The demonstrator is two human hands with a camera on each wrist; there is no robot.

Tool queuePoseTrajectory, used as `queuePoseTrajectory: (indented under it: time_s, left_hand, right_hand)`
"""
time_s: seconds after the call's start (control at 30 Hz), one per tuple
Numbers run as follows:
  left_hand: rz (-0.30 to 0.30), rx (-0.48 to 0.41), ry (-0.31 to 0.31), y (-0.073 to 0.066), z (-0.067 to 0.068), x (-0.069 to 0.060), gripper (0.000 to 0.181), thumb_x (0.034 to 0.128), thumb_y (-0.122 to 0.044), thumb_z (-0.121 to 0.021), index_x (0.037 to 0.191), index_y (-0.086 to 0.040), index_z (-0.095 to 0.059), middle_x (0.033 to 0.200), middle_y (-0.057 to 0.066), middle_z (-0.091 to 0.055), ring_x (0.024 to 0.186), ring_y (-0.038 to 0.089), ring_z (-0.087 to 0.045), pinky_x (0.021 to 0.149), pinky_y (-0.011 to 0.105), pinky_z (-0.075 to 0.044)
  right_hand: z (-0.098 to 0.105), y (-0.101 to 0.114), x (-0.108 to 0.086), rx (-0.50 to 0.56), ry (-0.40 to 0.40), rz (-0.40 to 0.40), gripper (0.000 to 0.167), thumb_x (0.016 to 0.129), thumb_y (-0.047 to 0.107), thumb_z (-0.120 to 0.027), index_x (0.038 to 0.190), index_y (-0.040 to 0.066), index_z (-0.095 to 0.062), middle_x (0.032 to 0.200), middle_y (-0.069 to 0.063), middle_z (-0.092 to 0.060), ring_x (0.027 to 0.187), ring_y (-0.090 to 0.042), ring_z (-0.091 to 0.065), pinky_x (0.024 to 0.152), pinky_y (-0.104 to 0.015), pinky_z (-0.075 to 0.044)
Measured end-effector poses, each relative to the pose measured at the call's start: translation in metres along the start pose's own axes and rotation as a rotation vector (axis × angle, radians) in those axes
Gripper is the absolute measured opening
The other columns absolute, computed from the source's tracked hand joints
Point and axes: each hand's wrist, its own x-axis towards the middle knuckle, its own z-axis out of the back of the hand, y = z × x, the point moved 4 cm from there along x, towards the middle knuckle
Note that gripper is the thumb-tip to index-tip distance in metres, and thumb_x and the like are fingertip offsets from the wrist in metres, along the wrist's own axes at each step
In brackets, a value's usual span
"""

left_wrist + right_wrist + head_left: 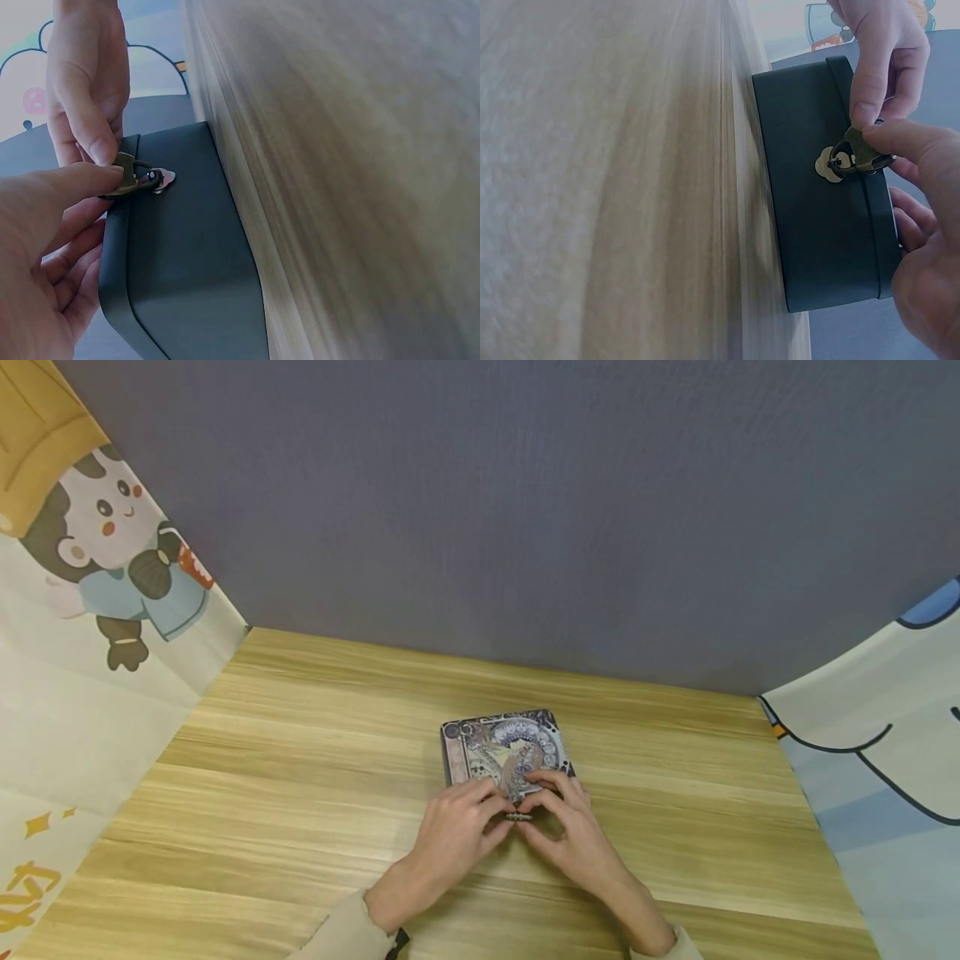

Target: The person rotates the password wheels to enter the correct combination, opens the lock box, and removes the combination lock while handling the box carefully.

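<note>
A small box stands on the table, its lid printed with an ornate picture and its dark front smooth. At the front's upper edge is a bronze-coloured metal clasp, joined by a loop to a flower-shaped plate. My left hand has its thumb and index finger at one side of this clasp, pinching it. From the other side my right hand pinches it too, the two thumb tips close together. Remaining fingers of both hands rest along the lid's front edge. Fingers partly cover the clasp.
The wood-grain table extends to both sides of the box. Behind it rises a dark grey panel. Printed cloths hang at the left and right.
</note>
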Motion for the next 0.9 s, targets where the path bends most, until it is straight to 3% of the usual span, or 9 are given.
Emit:
queuePoseTrajectory:
  time_s: [0.9]
  left_hand:
    - [-0.005, -0.018, -0.012, 0.0007, -0.0012, -0.0009, 0.019, 0.0749, -0.024, -0.092, 0.088, -0.018, -0.079, 0.085, -0.009, -0.065, 0.070, 0.004, -0.058, 0.063, 0.015, -0.050]
  right_hand:
    - [-0.0010, -0.0008, -0.0001, -0.002, -0.002, -0.004, 0.037, 0.075, 0.008, -0.089, 0.099, 0.024, -0.066, 0.133, -0.006, -0.061, 0.122, -0.029, -0.054, 0.097, -0.051, -0.040]
